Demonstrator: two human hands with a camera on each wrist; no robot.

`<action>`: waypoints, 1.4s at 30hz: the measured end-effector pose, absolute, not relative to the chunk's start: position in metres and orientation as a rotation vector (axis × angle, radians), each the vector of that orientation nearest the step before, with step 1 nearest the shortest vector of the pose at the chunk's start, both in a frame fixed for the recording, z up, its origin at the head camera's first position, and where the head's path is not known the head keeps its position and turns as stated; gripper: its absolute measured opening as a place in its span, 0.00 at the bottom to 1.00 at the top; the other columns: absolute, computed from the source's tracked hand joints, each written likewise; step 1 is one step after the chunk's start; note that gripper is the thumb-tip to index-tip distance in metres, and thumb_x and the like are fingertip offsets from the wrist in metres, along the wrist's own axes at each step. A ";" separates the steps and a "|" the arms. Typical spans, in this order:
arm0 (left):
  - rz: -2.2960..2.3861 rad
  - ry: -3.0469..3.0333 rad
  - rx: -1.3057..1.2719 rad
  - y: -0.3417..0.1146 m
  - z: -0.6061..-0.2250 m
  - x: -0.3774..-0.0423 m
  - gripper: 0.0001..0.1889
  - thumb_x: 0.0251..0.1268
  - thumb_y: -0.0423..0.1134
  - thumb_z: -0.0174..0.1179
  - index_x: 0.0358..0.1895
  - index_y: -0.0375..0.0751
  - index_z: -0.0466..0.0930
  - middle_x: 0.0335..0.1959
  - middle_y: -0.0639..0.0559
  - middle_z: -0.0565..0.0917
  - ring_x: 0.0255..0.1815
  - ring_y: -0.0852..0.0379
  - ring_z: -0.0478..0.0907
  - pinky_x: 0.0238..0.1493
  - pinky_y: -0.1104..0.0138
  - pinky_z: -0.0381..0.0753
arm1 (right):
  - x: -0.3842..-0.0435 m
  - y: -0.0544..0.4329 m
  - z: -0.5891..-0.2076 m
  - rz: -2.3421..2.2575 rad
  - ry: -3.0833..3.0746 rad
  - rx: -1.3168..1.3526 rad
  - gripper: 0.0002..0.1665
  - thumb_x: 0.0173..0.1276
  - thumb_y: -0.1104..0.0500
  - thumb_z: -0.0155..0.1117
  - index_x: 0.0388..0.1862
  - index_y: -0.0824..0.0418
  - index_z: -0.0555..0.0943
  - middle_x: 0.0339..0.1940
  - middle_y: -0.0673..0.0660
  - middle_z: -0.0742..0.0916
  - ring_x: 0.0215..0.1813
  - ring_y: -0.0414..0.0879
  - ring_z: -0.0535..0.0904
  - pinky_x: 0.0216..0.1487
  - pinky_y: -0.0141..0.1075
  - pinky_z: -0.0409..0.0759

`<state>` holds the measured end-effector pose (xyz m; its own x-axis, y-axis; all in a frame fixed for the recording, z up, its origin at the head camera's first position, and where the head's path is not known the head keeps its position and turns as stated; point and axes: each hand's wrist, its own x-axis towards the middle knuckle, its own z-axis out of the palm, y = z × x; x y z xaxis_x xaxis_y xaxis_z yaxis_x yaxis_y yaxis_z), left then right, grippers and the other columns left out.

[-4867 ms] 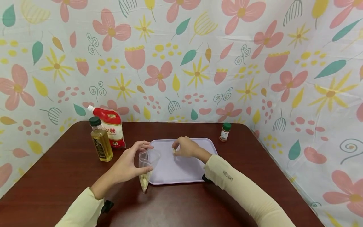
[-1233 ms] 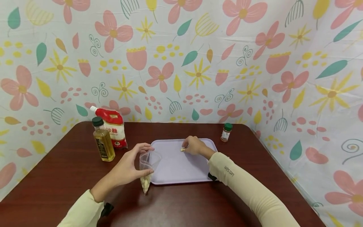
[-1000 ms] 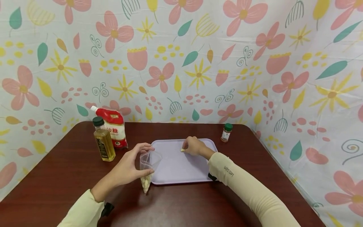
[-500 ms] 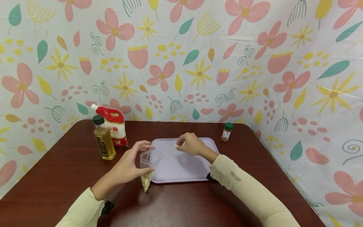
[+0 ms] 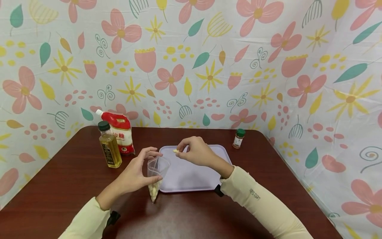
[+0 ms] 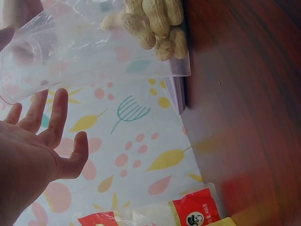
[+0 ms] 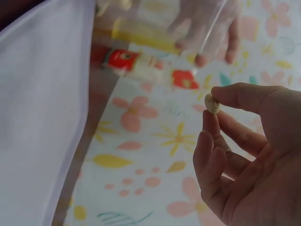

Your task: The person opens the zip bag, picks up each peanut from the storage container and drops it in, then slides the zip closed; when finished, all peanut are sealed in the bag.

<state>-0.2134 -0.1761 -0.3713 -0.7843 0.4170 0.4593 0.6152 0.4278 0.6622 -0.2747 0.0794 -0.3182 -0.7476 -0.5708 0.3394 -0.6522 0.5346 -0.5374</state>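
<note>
A clear plastic bag (image 5: 157, 167) with several peanuts (image 6: 155, 21) at its pointed bottom sits at the tray's left edge. My left hand (image 5: 134, 176) holds its mouth wide, with thumb and curved fingers round the rim. Between the thumb and fingertips of my right hand (image 5: 197, 152) is a single peanut (image 5: 175, 151), also plain in the right wrist view. That hand is above the lilac tray (image 5: 191, 177), a short way right of the bag's opening. Part of the tray is hidden under the right hand and forearm.
An oil bottle (image 5: 109, 149) with a dark green cap stands left of the bag, in front of a red and white sugar pouch (image 5: 124, 134). A small green-capped spice jar (image 5: 238, 138) is at the back right. Floral cloth (image 5: 191, 66) hangs behind the table.
My right hand has lifted from the tray and moved left toward the bag, carrying the peanut. The left hand and the bag stay nearly where they were.
</note>
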 end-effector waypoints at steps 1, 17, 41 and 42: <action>-1.284 -2.458 -0.903 -0.176 -0.371 -0.213 0.44 0.49 0.44 0.78 0.67 0.49 0.59 0.60 0.50 0.80 0.62 0.52 0.75 0.62 0.47 0.71 | -0.271 0.078 -0.316 1.013 -2.639 1.070 0.04 0.60 0.59 0.74 0.34 0.56 0.87 0.28 0.44 0.86 0.24 0.40 0.77 0.24 0.32 0.76; -1.262 -2.465 -0.904 -0.175 -0.373 -0.215 0.42 0.51 0.44 0.77 0.66 0.49 0.61 0.61 0.52 0.78 0.62 0.48 0.74 0.61 0.44 0.71 | -0.243 0.053 -0.308 1.028 -2.630 1.224 0.09 0.63 0.57 0.72 0.41 0.59 0.87 0.29 0.45 0.85 0.22 0.36 0.77 0.22 0.31 0.75; -1.491 -2.380 -1.017 -0.205 -0.375 -0.234 0.18 0.57 0.29 0.70 0.51 0.43 0.80 0.44 0.43 0.83 0.43 0.49 0.78 0.44 0.59 0.79 | -0.230 0.056 -0.329 1.089 -2.588 1.468 0.05 0.65 0.56 0.71 0.28 0.50 0.86 0.25 0.38 0.85 0.23 0.33 0.81 0.27 0.28 0.78; -1.494 -2.338 -1.029 -0.206 -0.375 -0.234 0.15 0.59 0.28 0.68 0.49 0.41 0.81 0.43 0.42 0.84 0.40 0.50 0.79 0.41 0.62 0.79 | -0.229 0.057 -0.327 1.090 -2.575 1.462 0.05 0.65 0.57 0.71 0.29 0.50 0.86 0.24 0.38 0.85 0.23 0.33 0.81 0.26 0.28 0.78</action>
